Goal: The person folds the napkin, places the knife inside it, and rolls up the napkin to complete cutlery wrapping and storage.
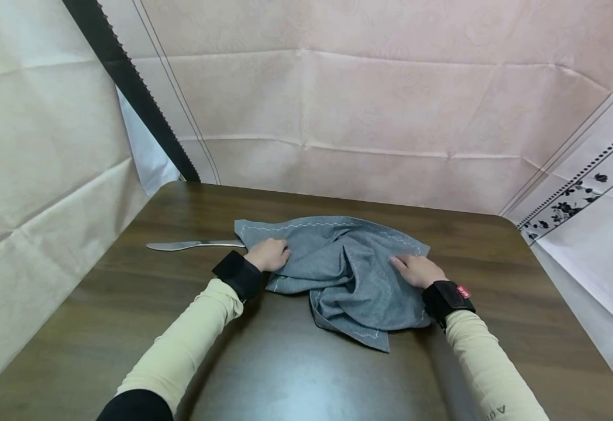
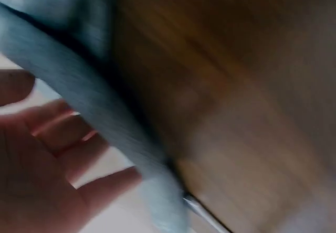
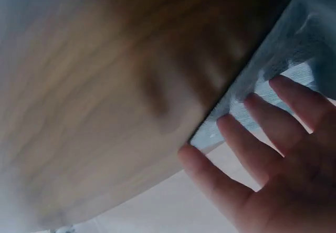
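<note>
A crumpled blue-grey cloth (image 1: 333,257) with white stitching along its edges lies on the table. My left hand (image 1: 268,255) rests on its left part; in the left wrist view the fingers (image 2: 86,154) reach out against the cloth's edge. On the right side, my right hand (image 1: 419,270) touches the cloth. The right wrist view shows its fingers (image 3: 247,144) spread and fairly straight along the cloth (image 3: 236,94). Left of the cloth lies a silver table knife (image 1: 180,245), blade pointing left, its handle end reaching the cloth's left corner. Anything under the cloth is hidden.
The dark brown wooden table (image 1: 127,310) has rounded far corners. Behind it hangs a pale creased sheet (image 1: 369,105), with a black strip (image 1: 138,88) at the left and a flowered border (image 1: 575,199) at the right.
</note>
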{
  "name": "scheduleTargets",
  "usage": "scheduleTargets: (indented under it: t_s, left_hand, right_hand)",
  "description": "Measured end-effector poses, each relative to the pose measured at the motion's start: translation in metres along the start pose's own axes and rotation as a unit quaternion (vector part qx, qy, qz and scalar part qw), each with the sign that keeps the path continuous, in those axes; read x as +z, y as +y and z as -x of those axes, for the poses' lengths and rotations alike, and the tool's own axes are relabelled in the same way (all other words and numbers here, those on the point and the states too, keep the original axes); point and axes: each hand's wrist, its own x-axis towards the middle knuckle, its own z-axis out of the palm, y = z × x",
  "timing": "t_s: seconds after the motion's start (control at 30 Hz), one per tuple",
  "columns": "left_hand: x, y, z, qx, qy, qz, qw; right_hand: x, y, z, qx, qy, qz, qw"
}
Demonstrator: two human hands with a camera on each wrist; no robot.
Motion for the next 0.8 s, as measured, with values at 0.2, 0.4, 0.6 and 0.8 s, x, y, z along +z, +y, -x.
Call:
scheduleTargets:
  t_s: [0.2, 0.4, 0.6, 0.8]
  left_hand:
    - [-0.001, -0.022, -0.013, -0.026, -0.034, -0.013, 0.999]
    - [0.0, -0.032, -0.019, -0.052, -0.048, -0.031, 0.997]
    - [0.006, -0.031, -0.019, -0.05, -0.008, -0.059, 0.997]
    - [0.002, -0.01, -0.005, 0.094, 0.14, 0.02, 0.9855]
  right_hand:
    - [-0.012, 0.015, -0.008, 0.055, -0.03, 0.015, 0.998]
    - [-0.008, 0.031, -0.019, 0.071, -0.004, 0.051, 0.996]
    - [0.008, 0.045, -0.028, 0.088, 0.006, 0.037, 0.995]
    - [0.005, 0.07, -0.025, 0.106, -0.021, 0.002, 0.994]
